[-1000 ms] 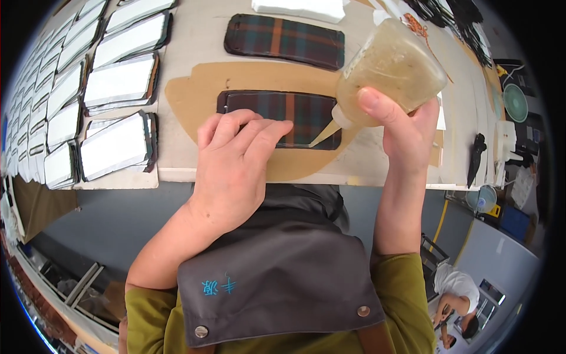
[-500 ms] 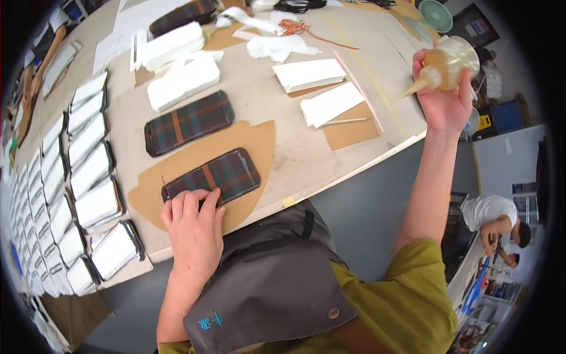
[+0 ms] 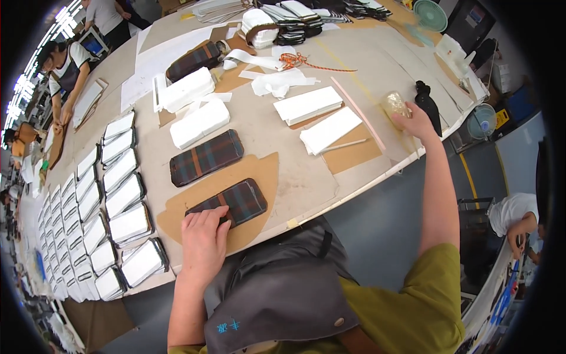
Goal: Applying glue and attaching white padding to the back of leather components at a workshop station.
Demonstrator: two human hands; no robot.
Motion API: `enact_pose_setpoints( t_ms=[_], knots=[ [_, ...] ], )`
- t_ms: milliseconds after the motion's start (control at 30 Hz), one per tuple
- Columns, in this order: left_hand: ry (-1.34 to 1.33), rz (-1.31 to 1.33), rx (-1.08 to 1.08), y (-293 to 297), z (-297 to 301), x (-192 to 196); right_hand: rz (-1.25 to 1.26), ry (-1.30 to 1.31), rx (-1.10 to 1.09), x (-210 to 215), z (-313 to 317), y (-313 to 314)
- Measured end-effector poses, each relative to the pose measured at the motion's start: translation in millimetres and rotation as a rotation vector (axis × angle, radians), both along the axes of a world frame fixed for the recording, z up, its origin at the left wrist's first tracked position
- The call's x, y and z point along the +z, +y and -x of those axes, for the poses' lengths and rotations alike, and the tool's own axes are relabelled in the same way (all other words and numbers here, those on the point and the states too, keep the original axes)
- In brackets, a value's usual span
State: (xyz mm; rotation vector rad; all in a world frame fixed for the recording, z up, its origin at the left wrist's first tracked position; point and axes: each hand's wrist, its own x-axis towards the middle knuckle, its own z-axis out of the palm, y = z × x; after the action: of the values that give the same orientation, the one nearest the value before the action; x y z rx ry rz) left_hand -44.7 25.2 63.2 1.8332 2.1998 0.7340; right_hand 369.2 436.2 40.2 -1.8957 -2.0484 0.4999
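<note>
My left hand rests with bent fingers on the near left end of a dark plaid panel. This panel has rounded corners and a brown stripe, and it lies on a brown cardboard sheet. At the right side of the table, my right hand grips a clear squeeze bottle with pale yellowish contents. The bottle is low over the tabletop; its nozzle is hard to make out. A second plaid panel lies just beyond the first.
White stacks stand behind the panels, and white folded pieces lie on cardboard at centre right. Rows of white, dark-edged pieces fill the left. A black object lies beyond my right hand. A co-worker stands at far left.
My right hand has come down from above the table's right edge, turning the squeeze bottle over so its nozzle no longer shows plainly. The left hand stays on the panel. The view has shifted.
</note>
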Motion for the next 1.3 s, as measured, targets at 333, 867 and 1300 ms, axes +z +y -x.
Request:
enact_pose_setpoints(
  t_ms=[333, 867, 1300],
  knots=[
    [0.009, -0.054, 0.028, 45.0, 53.7, 35.8, -0.036, 0.653, 0.402, 67.2, 106.7, -61.1],
    [0.385, 0.216, 0.209, 227.5, 140.0, -29.8, 0.124, 0.575, 0.786, -0.1, 373.0, -136.2],
    [-0.169, -0.204, 0.548, 141.4, 247.7, -28.0, 0.02, 0.398, 0.739, -27.0, 405.5, -123.8]
  ],
)
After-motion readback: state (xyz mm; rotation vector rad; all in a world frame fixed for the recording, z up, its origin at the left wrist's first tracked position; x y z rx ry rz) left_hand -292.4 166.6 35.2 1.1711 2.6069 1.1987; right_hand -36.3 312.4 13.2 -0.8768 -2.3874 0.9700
